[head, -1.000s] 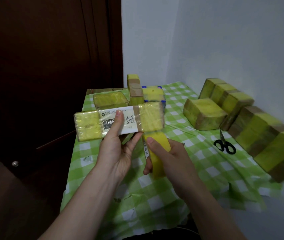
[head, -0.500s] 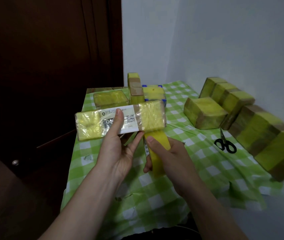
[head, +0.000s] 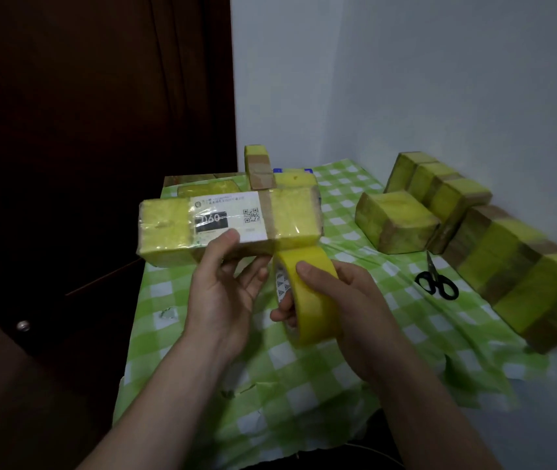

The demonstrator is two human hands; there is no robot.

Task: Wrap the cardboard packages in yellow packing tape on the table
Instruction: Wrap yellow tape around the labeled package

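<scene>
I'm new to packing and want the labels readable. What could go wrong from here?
The left hand alone holds the package in the air; a pull from the tape roll in the right hand could twist it loose.
Further wraps might cover the label.
The scissors lie to the right with both hands busy, so cutting may be awkward.

One camera sits on the person's head. It looks forward and down, very near the left hand (head: 223, 296) and the right hand (head: 351, 310). Past them it sees the table (head: 304, 385), the white wall (head: 406, 79) and a dark door (head: 83, 130).
</scene>
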